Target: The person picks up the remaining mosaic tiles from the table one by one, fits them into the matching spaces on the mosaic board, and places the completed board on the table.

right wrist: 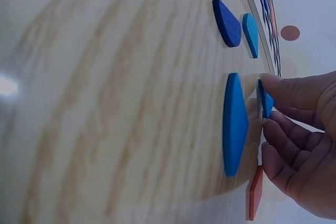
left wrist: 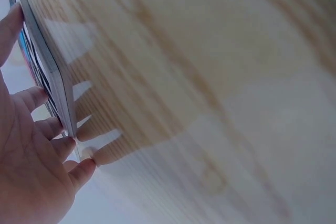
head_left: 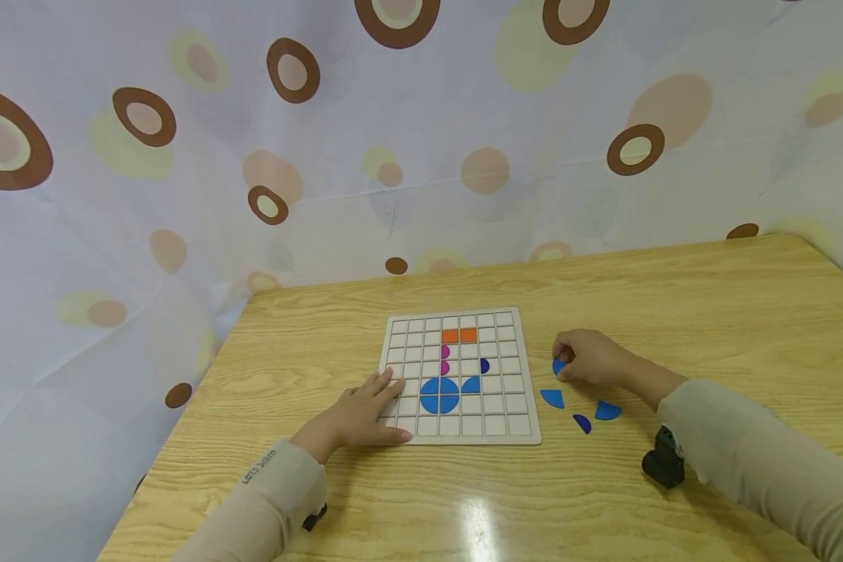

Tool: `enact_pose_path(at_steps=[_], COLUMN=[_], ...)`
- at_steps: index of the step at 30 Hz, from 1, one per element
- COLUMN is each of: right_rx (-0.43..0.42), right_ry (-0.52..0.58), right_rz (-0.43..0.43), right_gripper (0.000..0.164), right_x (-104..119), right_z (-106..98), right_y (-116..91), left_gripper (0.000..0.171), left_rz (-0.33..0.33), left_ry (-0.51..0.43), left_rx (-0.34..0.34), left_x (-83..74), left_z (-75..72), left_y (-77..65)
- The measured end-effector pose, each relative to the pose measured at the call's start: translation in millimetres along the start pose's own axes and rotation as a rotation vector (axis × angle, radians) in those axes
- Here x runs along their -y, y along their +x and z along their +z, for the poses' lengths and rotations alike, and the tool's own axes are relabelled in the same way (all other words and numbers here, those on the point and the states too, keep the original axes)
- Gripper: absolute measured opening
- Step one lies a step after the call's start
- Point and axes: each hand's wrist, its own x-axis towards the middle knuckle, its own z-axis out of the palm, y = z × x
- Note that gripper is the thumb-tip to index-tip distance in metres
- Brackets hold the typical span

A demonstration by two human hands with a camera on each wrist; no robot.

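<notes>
My left hand (head_left: 367, 414) lies with spread fingers over the left edge of a white gridded board (head_left: 495, 425). In the left wrist view its fingertips (left wrist: 37, 95) rest along the board's edge. The board carries two orange squares (head_left: 459, 336), two magenta half-circles (head_left: 445, 360), a dark blue half-circle (head_left: 485, 365) and several blue quarter-circles (head_left: 439, 396). Right of the board, my right hand (head_left: 590, 357) pinches a blue quarter-circle piece (right wrist: 266, 100) between thumb and fingers, low over the table. Its fingers partly cover that piece.
Nearer me on the wooden table (head_left: 464, 492) lie two loose blue quarter-circles (head_left: 607, 410) and a dark blue half-circle (head_left: 581, 423). A reddish-orange piece (right wrist: 255, 195) shows below the right hand in its wrist view. A patterned curtain (head_left: 435, 117) hangs behind the table.
</notes>
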Motion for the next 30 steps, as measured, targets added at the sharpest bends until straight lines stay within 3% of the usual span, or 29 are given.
enact_pose_path(at_steps=[17, 30], right_rx=[-0.016, 0.034], right_ry=[0.08, 0.089], right_rz=[-0.012, -0.053], right_gripper=[0.026, 0.006], right_x=[-4.8, -3.5], right_z=[-1.0, -2.8], right_y=[-4.1, -7.3], left_gripper=[0.082, 0.082], left_rz=[0.004, 0.0], left_ry=[-0.002, -0.012], left_rx=[-0.002, 0.004], left_x=[-0.4, -0.4], left_z=[-1.6, -0.2], left_y=[-0.7, -0.4])
